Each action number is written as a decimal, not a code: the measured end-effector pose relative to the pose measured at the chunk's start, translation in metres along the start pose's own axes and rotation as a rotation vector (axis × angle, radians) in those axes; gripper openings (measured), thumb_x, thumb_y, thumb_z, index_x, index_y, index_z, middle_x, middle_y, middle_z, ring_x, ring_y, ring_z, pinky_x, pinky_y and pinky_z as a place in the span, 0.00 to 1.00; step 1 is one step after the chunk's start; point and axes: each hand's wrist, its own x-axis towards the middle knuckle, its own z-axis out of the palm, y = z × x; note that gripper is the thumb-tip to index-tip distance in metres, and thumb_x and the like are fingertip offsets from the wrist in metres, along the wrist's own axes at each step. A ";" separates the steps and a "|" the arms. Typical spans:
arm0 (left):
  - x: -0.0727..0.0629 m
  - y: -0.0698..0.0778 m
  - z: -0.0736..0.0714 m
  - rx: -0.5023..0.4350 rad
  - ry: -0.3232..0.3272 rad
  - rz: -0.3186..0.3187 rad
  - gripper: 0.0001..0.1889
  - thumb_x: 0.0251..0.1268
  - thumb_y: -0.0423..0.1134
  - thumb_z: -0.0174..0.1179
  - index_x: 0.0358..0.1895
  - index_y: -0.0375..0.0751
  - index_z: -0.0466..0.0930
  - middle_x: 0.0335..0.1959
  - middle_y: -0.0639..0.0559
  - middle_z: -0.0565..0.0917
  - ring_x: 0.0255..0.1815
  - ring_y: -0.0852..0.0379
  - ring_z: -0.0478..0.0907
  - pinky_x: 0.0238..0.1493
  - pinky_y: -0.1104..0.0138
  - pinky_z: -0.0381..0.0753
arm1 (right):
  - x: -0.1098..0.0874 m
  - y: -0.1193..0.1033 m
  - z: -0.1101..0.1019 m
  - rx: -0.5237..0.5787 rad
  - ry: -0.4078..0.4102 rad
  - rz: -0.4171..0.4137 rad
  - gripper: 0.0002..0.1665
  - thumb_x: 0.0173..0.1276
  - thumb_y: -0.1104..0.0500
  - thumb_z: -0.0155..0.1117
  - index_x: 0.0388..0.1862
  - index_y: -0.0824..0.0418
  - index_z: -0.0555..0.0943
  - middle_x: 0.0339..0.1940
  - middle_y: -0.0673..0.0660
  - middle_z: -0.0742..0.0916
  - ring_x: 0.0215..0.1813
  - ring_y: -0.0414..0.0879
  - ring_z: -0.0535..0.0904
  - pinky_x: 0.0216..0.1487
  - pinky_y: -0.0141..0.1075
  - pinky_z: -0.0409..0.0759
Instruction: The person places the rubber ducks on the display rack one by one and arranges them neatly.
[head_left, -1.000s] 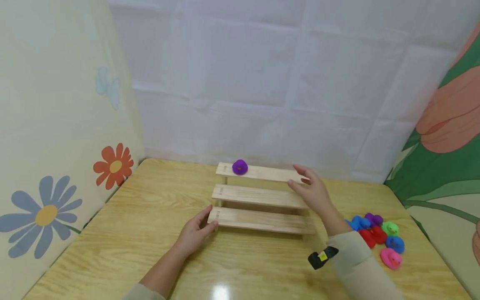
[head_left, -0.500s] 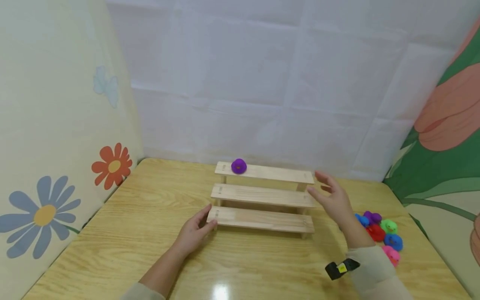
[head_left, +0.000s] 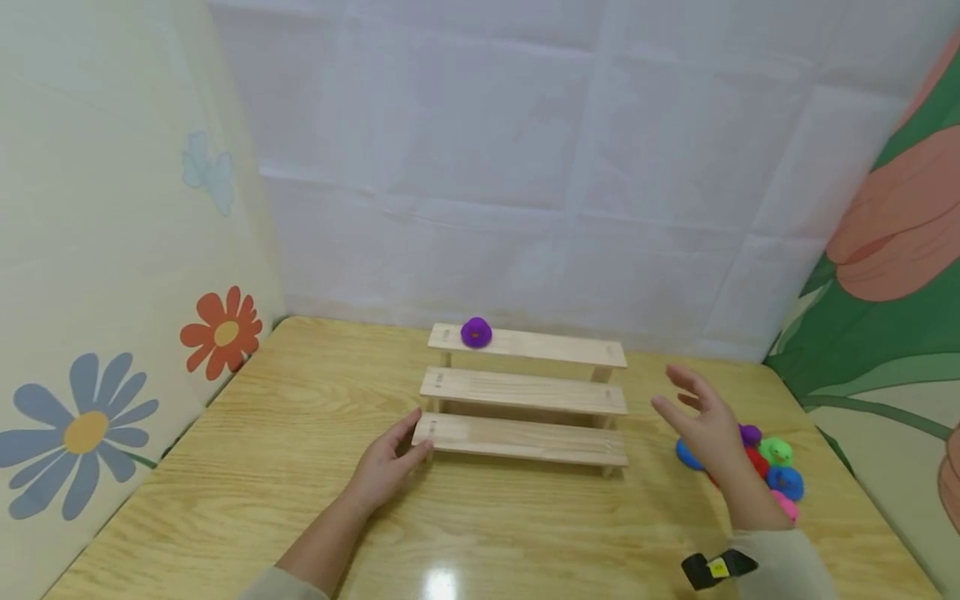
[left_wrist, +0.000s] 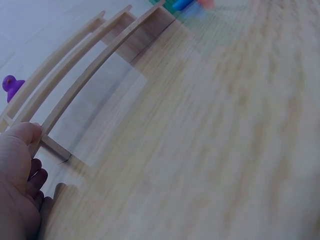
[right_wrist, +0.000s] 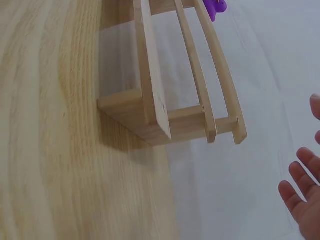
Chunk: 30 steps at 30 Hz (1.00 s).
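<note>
A three-tier wooden stand (head_left: 521,392) stands on the table. My left hand (head_left: 386,467) grips the left end of its lowest board; in the left wrist view the thumb lies over the board and the fingers curl beneath it. One purple rubber duck (head_left: 476,332) sits near the left end of the top board. To the right of the stand hovers my right hand (head_left: 705,421), fingers parted and holding nothing. It overlaps a cluster of rubber ducks in the head view, partly hiding them: blue (head_left: 785,482), green (head_left: 777,451), red (head_left: 757,461), purple (head_left: 750,434) and pink (head_left: 786,505).
Behind the wooden table (head_left: 300,392) hangs a white cloth (head_left: 487,167). A panel with painted flowers (head_left: 90,250) borders the left side, and another with large painted petals (head_left: 892,225) borders the right. A black strap (head_left: 718,568) is at my right sleeve.
My right hand has moved right and toward me, from the top board's right end to over the ducks. My left hand stays on the lowest board, and the purple duck keeps its place.
</note>
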 end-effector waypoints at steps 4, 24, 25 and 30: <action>0.000 0.001 0.000 0.005 -0.002 -0.001 0.35 0.71 0.42 0.58 0.75 0.34 0.56 0.75 0.36 0.62 0.76 0.42 0.58 0.75 0.52 0.57 | -0.010 0.008 -0.008 -0.030 -0.001 0.035 0.37 0.72 0.49 0.61 0.74 0.63 0.63 0.73 0.66 0.70 0.69 0.61 0.68 0.67 0.46 0.70; -0.001 0.002 -0.001 0.010 -0.014 -0.014 0.36 0.72 0.44 0.58 0.76 0.35 0.54 0.75 0.37 0.61 0.77 0.41 0.55 0.76 0.50 0.54 | -0.051 0.048 -0.037 -0.062 0.108 0.067 0.33 0.71 0.54 0.63 0.69 0.68 0.67 0.52 0.24 0.72 0.47 0.11 0.65 0.45 0.08 0.69; -0.001 0.002 -0.001 0.010 -0.015 -0.013 0.36 0.72 0.44 0.58 0.76 0.35 0.54 0.75 0.37 0.61 0.77 0.41 0.55 0.76 0.50 0.54 | -0.053 0.050 -0.038 -0.058 0.118 0.065 0.33 0.71 0.55 0.64 0.68 0.68 0.68 0.49 0.21 0.71 0.47 0.11 0.65 0.45 0.08 0.69; -0.001 0.002 -0.002 0.013 -0.013 -0.007 0.36 0.72 0.44 0.58 0.76 0.34 0.54 0.75 0.36 0.60 0.77 0.41 0.55 0.76 0.50 0.54 | -0.059 0.057 -0.044 -0.049 0.124 0.121 0.31 0.70 0.53 0.64 0.68 0.62 0.70 0.45 0.17 0.70 0.40 0.14 0.69 0.33 0.16 0.74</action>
